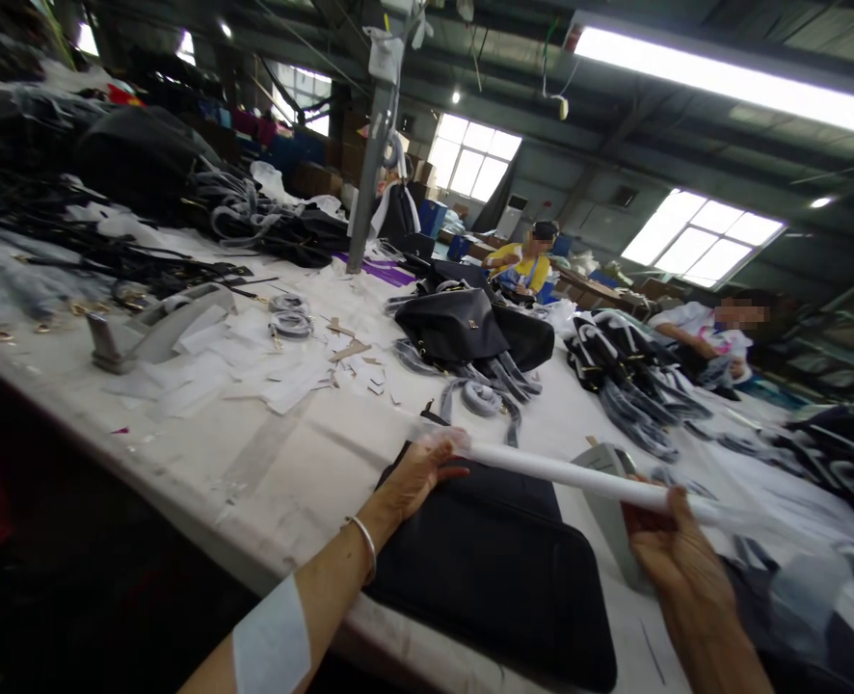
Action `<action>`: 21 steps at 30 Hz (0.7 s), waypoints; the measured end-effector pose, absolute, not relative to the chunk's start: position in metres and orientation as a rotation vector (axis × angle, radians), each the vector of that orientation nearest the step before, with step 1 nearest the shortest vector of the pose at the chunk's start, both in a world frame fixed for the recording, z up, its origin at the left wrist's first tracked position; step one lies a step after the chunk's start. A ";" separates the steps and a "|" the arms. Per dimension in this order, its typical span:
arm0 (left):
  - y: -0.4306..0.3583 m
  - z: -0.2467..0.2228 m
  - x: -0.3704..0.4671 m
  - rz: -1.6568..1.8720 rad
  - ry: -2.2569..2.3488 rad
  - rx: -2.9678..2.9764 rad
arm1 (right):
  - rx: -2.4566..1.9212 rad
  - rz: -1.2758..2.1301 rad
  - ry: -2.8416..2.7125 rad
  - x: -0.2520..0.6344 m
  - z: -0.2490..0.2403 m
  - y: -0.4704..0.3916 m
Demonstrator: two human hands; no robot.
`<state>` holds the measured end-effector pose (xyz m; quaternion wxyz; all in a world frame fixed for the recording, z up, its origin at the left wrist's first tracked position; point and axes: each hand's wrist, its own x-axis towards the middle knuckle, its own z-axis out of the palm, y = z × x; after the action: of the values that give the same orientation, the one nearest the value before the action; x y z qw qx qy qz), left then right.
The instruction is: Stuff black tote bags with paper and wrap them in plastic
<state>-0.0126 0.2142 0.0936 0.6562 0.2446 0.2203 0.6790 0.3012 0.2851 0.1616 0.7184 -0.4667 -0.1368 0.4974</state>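
Hands at the near edge of a long worktop (282,453), seen from the head camera as I am watching remotely. The left hand (416,477) is gripping one end of a white rolled tube (564,472), its fingers curled around a wisp of clear film at that end; a bangle (364,545) is sitting on the wrist and a white patch (272,641) on the forearm. The right hand (677,554) is clasping the tube's other end, thumb lying along it. The tube is hanging level just above a flat black bag panel (499,569) that is lying on the near edge, touching a grey tape dispenser (607,501) beside it. As a judgement, the work is standing at an early stage: the roll is being held taut but no film is yet covering the panel, so wrapping and sealing appear left to do. Farther along the worktop, finished black handbags (463,328), grey straps (481,395) and paper scraps (253,366) are lying, with a second dispenser (152,328) towards the left edge. Two other people (524,265) are sitting at the far side.
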 end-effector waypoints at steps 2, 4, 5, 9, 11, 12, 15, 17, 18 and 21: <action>0.216 0.092 -0.011 1.584 0.566 0.536 | -0.998 1.147 -0.319 0.281 0.150 0.289; 0.218 0.089 -0.012 1.629 0.601 0.500 | -0.967 1.167 -0.318 0.268 0.138 0.293; 0.219 0.088 -0.012 1.646 0.611 0.486 | -0.958 1.176 -0.323 0.265 0.132 0.294; 0.222 0.086 -0.014 1.685 0.644 0.454 | -0.924 1.265 -0.412 0.261 0.119 0.291; 0.222 0.088 -0.014 1.692 0.652 0.459 | -0.886 1.359 -0.475 0.257 0.118 0.284; 0.222 0.089 -0.014 1.691 0.655 0.467 | -0.865 1.402 -0.505 0.253 0.120 0.280; 0.220 0.093 -0.013 1.663 0.679 0.517 | -0.818 1.452 -0.553 0.241 0.125 0.272; 0.220 0.095 -0.013 1.626 0.705 0.562 | -0.794 1.425 -0.526 0.234 0.128 0.271; 0.220 0.095 -0.013 1.601 0.723 0.581 | -0.780 1.413 -0.504 0.232 0.129 0.272; 0.220 0.095 -0.012 1.563 0.780 0.600 | -0.737 1.400 -0.452 0.228 0.129 0.272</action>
<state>-0.0125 0.2205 0.0947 0.6030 0.2590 0.3367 0.6753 0.2279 0.2717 0.1288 0.6802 -0.3282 -0.2013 0.6238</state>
